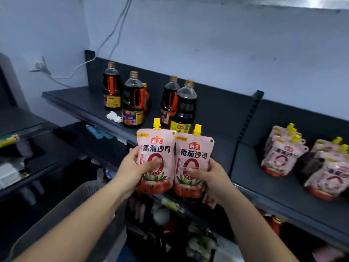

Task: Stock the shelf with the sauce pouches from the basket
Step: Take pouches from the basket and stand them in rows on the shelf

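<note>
Forearms stretch over the basket (pixel 62 210); left hand (pixel 132 167) grips the left pouch (pixel 156 148) and right hand (pixel 211 176) the right pouch (pixel 194 154), thumbs on their bellies, upright before the shelf (pixel 245 163). Soft, filled, slick film probably sags: hold mid-body, spout up.

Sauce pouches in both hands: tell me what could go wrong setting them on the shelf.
The stocked pouches lean in loose rows; pushing new ones in could tip them. The left hand and right hand grip the held pouches low down, so they may slump when stood up. The dark bottles stand just behind; a swing might knock one.
</note>
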`<move>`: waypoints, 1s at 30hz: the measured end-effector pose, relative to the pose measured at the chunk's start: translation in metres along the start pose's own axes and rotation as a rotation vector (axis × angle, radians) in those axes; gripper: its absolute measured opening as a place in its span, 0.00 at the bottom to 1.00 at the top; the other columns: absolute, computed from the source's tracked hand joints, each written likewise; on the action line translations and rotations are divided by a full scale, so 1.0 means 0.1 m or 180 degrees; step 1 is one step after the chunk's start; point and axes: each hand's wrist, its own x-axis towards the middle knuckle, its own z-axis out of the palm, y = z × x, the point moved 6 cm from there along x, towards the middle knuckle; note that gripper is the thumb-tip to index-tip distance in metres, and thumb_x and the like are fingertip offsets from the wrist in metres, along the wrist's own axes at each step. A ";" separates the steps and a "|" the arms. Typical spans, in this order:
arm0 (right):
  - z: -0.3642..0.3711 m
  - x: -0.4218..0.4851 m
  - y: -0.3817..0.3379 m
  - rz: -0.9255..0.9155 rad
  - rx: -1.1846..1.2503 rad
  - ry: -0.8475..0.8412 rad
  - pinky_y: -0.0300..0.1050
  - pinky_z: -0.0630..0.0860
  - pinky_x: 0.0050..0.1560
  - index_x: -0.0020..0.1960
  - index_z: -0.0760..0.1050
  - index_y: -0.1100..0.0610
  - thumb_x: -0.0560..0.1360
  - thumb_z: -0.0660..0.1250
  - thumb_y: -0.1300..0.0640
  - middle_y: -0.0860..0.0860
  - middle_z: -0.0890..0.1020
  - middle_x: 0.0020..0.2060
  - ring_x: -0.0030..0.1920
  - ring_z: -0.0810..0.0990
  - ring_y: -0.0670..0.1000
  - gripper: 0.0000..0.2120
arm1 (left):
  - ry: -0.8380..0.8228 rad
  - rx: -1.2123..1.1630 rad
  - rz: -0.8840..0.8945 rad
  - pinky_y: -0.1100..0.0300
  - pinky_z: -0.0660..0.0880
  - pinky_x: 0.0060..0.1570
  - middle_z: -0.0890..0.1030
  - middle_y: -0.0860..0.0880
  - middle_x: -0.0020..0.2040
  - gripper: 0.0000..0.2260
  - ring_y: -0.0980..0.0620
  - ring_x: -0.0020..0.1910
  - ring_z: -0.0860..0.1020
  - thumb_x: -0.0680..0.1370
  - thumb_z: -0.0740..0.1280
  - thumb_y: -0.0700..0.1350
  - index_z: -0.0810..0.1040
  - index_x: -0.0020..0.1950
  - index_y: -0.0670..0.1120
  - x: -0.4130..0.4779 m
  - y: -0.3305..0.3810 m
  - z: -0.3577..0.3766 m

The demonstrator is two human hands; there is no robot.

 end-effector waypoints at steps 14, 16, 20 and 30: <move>-2.32 -2.04 -0.40 -0.0355 -0.0199 0.1245 0.48 0.83 0.47 0.55 0.80 0.58 0.68 0.75 0.69 0.56 0.87 0.50 0.51 0.86 0.57 0.17 | -0.0898 -0.0544 -0.0489 0.51 0.82 0.41 0.87 0.43 0.51 0.26 0.42 0.49 0.85 0.57 0.82 0.45 0.82 0.53 0.48 -0.60 -0.77 2.93; -2.53 -2.16 -0.42 -0.0390 -0.0274 0.1406 0.52 0.82 0.51 0.55 0.81 0.56 0.69 0.76 0.68 0.55 0.87 0.50 0.52 0.86 0.57 0.17 | -0.1096 -0.0510 -0.0485 0.51 0.82 0.42 0.86 0.43 0.52 0.23 0.42 0.50 0.85 0.59 0.83 0.44 0.83 0.51 0.50 -0.58 -0.80 3.17; -2.84 -2.21 -0.43 -0.0424 -0.0360 0.1604 0.45 0.83 0.45 0.50 0.84 0.49 0.68 0.77 0.66 0.51 0.88 0.48 0.49 0.87 0.52 0.16 | -0.1403 -0.0451 -0.0575 0.51 0.82 0.43 0.86 0.42 0.53 0.24 0.41 0.51 0.85 0.57 0.85 0.45 0.84 0.51 0.50 -0.46 -0.89 3.57; -3.48 -1.80 -0.41 -0.0395 -0.0276 0.2034 0.43 0.83 0.45 0.52 0.83 0.55 0.68 0.76 0.67 0.53 0.88 0.48 0.50 0.87 0.54 0.14 | -0.1622 -0.0282 -0.0613 0.53 0.83 0.41 0.86 0.44 0.52 0.28 0.43 0.50 0.85 0.52 0.86 0.50 0.84 0.49 0.51 0.50 -1.16 3.93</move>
